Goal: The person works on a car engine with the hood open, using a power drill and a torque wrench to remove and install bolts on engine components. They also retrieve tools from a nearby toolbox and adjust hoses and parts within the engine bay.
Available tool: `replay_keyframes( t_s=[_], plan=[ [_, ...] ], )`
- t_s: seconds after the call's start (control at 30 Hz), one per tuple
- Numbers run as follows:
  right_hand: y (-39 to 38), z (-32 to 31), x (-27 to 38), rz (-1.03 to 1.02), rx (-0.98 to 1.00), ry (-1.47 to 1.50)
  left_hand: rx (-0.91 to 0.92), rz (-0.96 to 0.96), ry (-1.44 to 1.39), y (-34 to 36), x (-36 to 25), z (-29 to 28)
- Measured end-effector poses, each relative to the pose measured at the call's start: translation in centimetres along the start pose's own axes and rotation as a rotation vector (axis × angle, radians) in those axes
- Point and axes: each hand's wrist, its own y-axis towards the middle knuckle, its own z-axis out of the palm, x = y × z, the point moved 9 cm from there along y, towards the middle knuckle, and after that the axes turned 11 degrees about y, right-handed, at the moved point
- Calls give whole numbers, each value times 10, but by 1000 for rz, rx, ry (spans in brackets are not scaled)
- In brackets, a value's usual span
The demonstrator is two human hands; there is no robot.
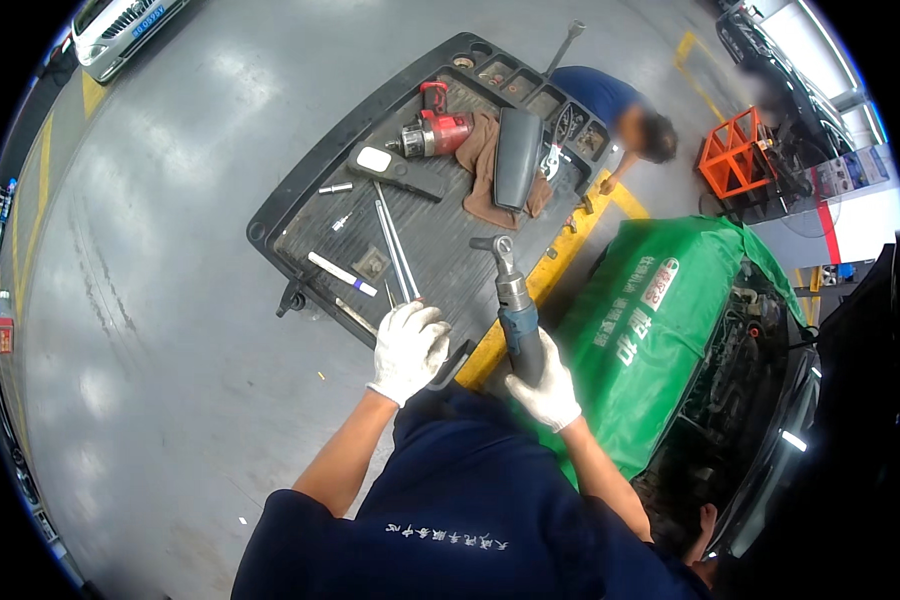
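My right hand (pixel 548 387), in a white glove, is wrapped round the grip of a cordless ratchet wrench (pixel 516 312). Its ratchet head points away from me, over the cart's near right edge. My left hand (pixel 408 352), gloved too, is at the near edge of the black tool cart (pixel 310 190) with its fingers curled. Two long metal rods (pixel 395 250) on the cart end right at those fingertips; whether they are gripped is hidden. Close by lie a white marker pen (pixel 342 273), a small socket bit (pixel 342 221) and a metal socket (pixel 336 188).
Farther up the cart lie a red impact wrench (pixel 438 132), a dark work light (pixel 395 172), a brown cloth (pixel 482 165) and a dark grey case (pixel 518 158). A person (pixel 610 100) crouches beyond it. Right of me, a green cover (pixel 635 330) drapes a car with an exposed engine bay (pixel 730 370).
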Motion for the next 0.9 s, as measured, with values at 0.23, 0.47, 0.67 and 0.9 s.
replay_keyframes(
  t_s=[0.23, 0.47, 0.67, 0.9],
  plan=[
    [-5, 20, -37, 124, 56, -76, -27, -29, 19, -2, 4, -2],
    [-29, 12, -47, 35, -44, 193, -33, -43, 29, -1, 2, 0],
    [-24, 26, -44, 9, 75, 415, -4, -38, 56, -2, 2, 6],
    [43, 89, 8, 351, 368, 1142, -35, -51, 189, -3, 6, -3]
  ],
)
